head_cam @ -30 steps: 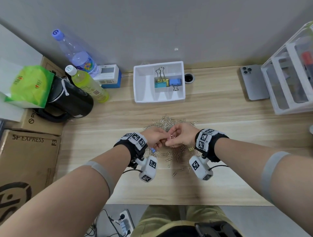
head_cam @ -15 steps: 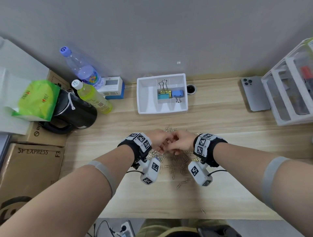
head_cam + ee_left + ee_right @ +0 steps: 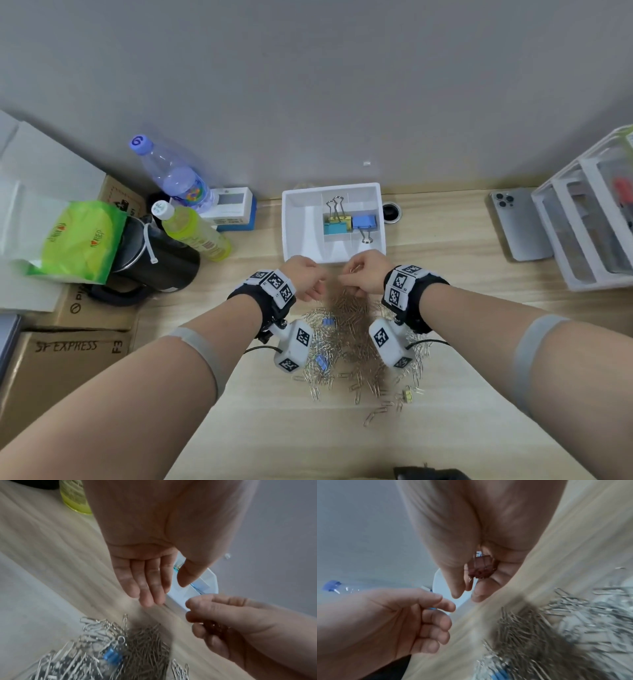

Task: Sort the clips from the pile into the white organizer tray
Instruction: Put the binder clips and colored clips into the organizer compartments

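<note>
A pile of silver paper clips (image 3: 346, 329) lies on the wooden desk, with small blue binder clips (image 3: 328, 322) mixed in. The white organizer tray (image 3: 301, 222) stands behind it; teal, yellow and blue binder clips (image 3: 363, 222) sit in its middle compartments. Both hands hover at the tray's front edge. My right hand (image 3: 356, 277) cups a bunch of paper clips (image 3: 481, 566) in curled fingers. My left hand (image 3: 154, 588) is beside it, fingers relaxed and empty, a short gap apart.
Two bottles (image 3: 191, 229), a black kettle (image 3: 150, 260) and cardboard boxes (image 3: 51, 359) crowd the left. A phone (image 3: 517, 222) and a white rack (image 3: 589, 212) stand at the right. A cable hole (image 3: 390, 210) sits right of the tray.
Both hands rose from the pile and moved forward to the tray's front edge. They were joined together; now they have parted, the clips staying in the right hand.
</note>
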